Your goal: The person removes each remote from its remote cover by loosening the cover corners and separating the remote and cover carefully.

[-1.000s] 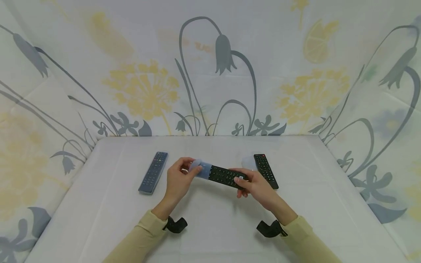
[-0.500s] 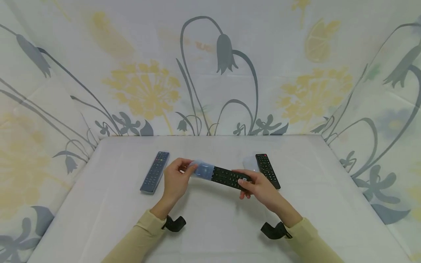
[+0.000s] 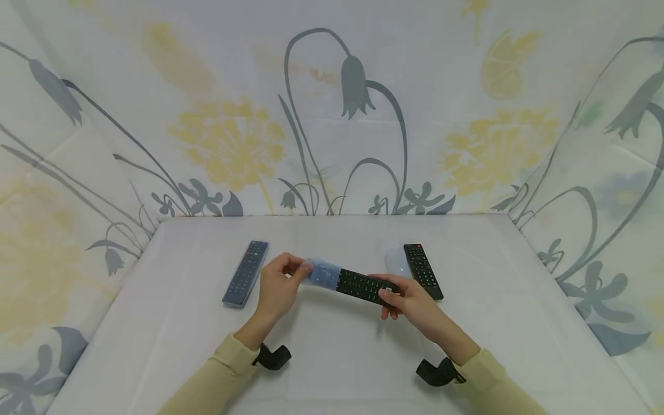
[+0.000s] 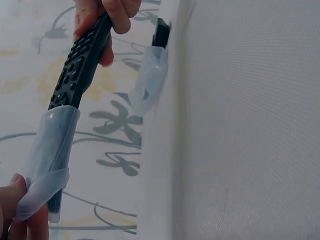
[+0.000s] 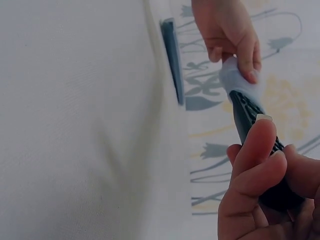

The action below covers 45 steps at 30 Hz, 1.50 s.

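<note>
Left hand pinching sleeve, right hand gripping remote

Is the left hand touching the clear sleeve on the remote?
Touching. The left wrist view shows the left hand pinching the sleeve at the remote's end.

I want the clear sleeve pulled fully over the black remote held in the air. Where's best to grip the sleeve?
Pinch the clear sleeve at its loose open edge, coming from the left hand side; only that end of the black remote is covered, and right hand holds the bare end.
</note>
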Each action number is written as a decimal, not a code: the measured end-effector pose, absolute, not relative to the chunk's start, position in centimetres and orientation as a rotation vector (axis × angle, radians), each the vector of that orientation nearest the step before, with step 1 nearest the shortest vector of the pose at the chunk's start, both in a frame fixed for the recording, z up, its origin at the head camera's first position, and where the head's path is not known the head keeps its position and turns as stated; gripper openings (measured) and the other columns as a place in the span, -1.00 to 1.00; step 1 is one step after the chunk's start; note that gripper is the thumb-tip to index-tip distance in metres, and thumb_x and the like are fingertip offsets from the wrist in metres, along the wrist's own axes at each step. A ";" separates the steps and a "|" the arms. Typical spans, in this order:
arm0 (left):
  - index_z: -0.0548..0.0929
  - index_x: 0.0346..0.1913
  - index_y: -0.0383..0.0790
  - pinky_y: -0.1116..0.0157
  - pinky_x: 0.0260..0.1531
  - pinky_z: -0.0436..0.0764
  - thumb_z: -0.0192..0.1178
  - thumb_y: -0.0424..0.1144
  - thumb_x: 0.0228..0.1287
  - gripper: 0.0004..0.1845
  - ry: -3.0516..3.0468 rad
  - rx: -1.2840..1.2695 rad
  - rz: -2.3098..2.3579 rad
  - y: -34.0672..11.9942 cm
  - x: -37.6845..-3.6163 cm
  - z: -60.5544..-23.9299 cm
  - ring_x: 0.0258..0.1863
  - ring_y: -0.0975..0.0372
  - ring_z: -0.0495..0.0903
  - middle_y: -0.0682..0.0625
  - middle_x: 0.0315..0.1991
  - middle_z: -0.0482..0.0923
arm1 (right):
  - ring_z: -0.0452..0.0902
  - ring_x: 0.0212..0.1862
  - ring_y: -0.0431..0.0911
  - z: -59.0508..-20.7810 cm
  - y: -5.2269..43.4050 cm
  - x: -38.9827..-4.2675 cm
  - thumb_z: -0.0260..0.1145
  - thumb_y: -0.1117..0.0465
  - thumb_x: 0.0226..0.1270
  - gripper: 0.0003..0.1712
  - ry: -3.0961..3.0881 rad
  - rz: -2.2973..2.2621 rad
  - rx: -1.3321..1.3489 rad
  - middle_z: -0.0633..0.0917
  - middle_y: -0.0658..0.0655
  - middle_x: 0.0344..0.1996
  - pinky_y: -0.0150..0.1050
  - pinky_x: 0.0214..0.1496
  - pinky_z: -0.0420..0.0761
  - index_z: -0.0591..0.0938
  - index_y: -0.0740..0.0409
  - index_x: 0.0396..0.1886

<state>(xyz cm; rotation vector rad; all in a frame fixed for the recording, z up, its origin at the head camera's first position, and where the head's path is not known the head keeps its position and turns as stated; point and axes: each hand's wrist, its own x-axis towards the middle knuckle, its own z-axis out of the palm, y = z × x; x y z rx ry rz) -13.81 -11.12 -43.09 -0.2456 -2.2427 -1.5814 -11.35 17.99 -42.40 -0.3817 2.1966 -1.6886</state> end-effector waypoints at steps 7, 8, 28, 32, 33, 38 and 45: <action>0.71 -0.36 -0.21 0.34 -0.40 0.52 0.44 -0.35 0.17 -0.91 -2.271 -0.218 -1.620 -11.0 -13.5 -43.1 -0.43 0.21 0.56 0.05 -0.42 0.67 | 0.57 -0.42 0.12 -42.4 18.3 -11.3 0.19 0.17 0.52 -0.50 2.191 -1.688 -0.352 0.65 0.17 -0.56 -0.31 -0.39 0.53 0.46 0.20 0.38; 0.71 -0.36 -0.21 0.33 -0.39 0.52 0.44 -0.34 0.17 -0.92 -2.277 -0.219 -1.627 -11.0 -13.4 -43.1 -0.43 0.21 0.57 0.05 -0.42 0.67 | 0.57 -0.42 0.13 -42.3 18.4 -11.3 0.19 0.17 0.52 -0.50 2.195 -1.682 -0.350 0.65 0.16 -0.57 -0.30 -0.39 0.53 0.46 0.19 0.38; 0.68 -0.39 -0.18 0.32 -0.44 0.48 0.43 -0.32 0.20 -0.89 -2.408 -0.230 -1.735 -11.7 -12.5 -43.3 -0.41 0.22 0.59 0.04 -0.42 0.65 | 0.44 -0.54 -0.09 -41.8 19.5 -11.2 0.22 0.19 0.49 -0.51 2.233 -1.594 -0.404 0.62 0.18 -0.61 -0.22 -0.43 0.47 0.49 0.20 0.36; 0.67 -0.39 -0.18 0.34 -0.49 0.45 0.42 -0.29 0.21 -0.88 -2.406 -0.251 -1.764 -11.8 -12.5 -43.4 -0.42 0.20 0.59 0.03 -0.41 0.65 | 0.42 -0.55 -0.10 -41.7 19.8 -11.3 0.22 0.20 0.49 -0.51 2.248 -1.590 -0.431 0.61 0.18 -0.61 -0.24 -0.44 0.46 0.49 0.19 0.35; 0.67 -0.39 -0.19 0.34 -0.51 0.44 0.42 -0.28 0.21 -0.88 -2.405 -0.256 -1.772 -11.8 -12.5 -43.4 -0.43 0.18 0.59 0.03 -0.42 0.65 | 0.41 -0.55 -0.11 -41.7 19.8 -11.2 0.22 0.20 0.49 -0.51 2.242 -1.594 -0.430 0.61 0.18 -0.61 -0.24 -0.44 0.45 0.49 0.20 0.36; 0.68 -0.38 -0.21 0.36 -0.56 0.39 0.42 -0.29 0.21 -0.88 -2.412 -0.250 -1.806 -11.9 -12.5 -43.2 -0.44 0.08 0.59 0.01 -0.43 0.67 | 0.39 -0.55 -0.13 -41.6 20.0 -11.1 0.22 0.22 0.49 -0.51 2.213 -1.613 -0.416 0.60 0.18 -0.61 -0.29 -0.45 0.44 0.48 0.24 0.35; 0.67 -0.39 -0.25 0.37 -0.52 0.48 0.42 -0.40 0.18 -0.89 -2.401 -0.231 -1.840 -12.0 -12.7 -42.9 -0.41 0.20 0.66 -0.02 -0.40 0.68 | 0.38 -0.56 -0.15 -41.5 20.3 -11.2 0.21 0.21 0.50 -0.51 2.188 -1.636 -0.435 0.58 0.16 -0.62 -0.32 -0.47 0.43 0.48 0.26 0.35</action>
